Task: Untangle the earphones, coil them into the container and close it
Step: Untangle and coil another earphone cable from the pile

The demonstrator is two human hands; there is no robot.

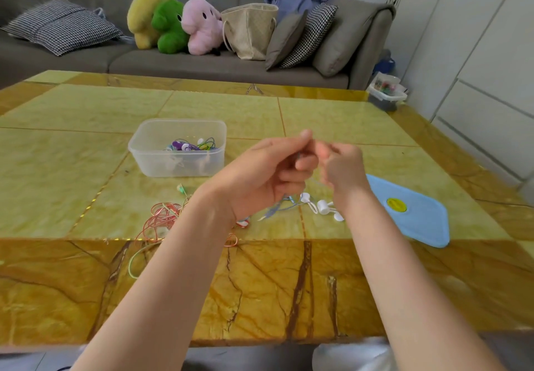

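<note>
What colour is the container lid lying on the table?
Light blue, with a round yellow sticker; the lid shows clearly in the head view, right of the hands.

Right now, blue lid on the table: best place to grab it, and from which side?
Take the blue lid by its near corner, coming from the front edge of the table. It lies flat, thin, apart from the cables, and that corner points toward the person, so the right hand is probably closest.
</note>
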